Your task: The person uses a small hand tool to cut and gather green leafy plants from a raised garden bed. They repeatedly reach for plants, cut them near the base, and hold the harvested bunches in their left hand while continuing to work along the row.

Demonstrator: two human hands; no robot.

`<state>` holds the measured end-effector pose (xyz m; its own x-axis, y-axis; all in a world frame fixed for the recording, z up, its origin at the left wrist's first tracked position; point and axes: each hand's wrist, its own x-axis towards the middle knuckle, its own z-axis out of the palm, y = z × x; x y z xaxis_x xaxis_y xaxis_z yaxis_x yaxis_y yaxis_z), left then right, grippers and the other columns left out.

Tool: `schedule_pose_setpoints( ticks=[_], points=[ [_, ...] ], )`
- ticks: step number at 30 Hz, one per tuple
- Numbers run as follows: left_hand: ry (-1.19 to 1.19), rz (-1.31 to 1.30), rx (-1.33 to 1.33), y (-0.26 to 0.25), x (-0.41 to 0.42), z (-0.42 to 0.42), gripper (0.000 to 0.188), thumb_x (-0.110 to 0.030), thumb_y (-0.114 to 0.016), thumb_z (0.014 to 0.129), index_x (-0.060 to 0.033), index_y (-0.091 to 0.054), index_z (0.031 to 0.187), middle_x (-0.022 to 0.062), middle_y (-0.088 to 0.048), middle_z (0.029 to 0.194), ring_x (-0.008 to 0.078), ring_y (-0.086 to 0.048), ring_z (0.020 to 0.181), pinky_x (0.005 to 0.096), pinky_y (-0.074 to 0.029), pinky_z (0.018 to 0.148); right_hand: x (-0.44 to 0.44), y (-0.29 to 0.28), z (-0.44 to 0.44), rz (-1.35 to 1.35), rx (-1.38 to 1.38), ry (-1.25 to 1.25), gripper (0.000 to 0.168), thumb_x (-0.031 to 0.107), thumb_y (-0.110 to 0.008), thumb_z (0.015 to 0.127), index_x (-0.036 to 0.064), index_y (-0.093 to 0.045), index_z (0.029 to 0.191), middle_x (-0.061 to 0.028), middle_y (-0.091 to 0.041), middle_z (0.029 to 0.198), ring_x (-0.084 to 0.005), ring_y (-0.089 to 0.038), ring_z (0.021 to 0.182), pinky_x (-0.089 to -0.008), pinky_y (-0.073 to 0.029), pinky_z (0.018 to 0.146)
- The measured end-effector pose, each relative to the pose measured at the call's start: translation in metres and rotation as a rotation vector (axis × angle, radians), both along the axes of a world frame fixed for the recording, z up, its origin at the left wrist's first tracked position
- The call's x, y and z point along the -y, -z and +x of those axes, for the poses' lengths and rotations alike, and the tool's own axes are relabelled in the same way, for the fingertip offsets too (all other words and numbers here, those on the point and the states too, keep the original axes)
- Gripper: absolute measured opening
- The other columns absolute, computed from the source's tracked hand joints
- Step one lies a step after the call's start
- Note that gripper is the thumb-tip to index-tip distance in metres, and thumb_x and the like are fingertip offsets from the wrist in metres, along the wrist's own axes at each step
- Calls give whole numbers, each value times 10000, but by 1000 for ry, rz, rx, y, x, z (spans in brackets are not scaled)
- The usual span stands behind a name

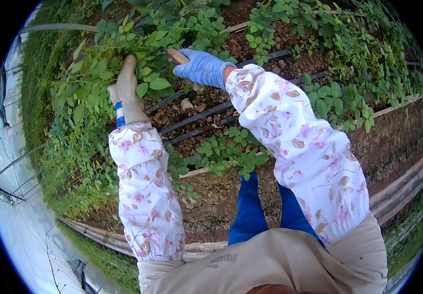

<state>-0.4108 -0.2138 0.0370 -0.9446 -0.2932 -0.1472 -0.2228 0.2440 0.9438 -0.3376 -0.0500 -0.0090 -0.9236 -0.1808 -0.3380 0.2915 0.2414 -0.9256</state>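
My left hand [127,88], in a tan glove with a blue and white band, reaches into a leafy green plant [115,66] at the upper left. Leaves hide its fingertips, so whether it grips a stem cannot be told. Close by on the right, my right hand [200,68] wears a blue knitted glove with tan fingers. Its fingers point left toward the same foliage, beside the stems. What lies between them is hidden. Floral sleeves cover both forearms.
Black drip hoses [196,120] run over the brown soil [186,105] between plants. A pale edging board [391,109] borders the raised bed. More leafy plants [358,62] spread at the right. Plastic sheeting [23,220] stands at the far left, with a curved grey pipe [58,27] above.
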Motion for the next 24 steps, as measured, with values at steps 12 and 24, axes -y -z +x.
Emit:
schedule_pose_setpoints(
  ticks=[12,24],
  points=[
    [276,303,-17,15,3,1,412,-122,-682,827,2,-587,1208,82,-612,1172,170,-608,952,297,-507,817,3,28,44,-729,356,169,591,269,-534,915,153,-271,1432,-185,-625,866,-256,-648,623,-374,-580,544],
    [513,296,116,38,27,-30,422,-233,-634,889,-11,-570,1242,64,-570,1226,153,-577,1002,278,-495,855,14,33,29,-569,386,92,410,433,-515,908,187,-437,1226,-64,-669,825,-200,-662,635,-412,-469,524]
  ],
)
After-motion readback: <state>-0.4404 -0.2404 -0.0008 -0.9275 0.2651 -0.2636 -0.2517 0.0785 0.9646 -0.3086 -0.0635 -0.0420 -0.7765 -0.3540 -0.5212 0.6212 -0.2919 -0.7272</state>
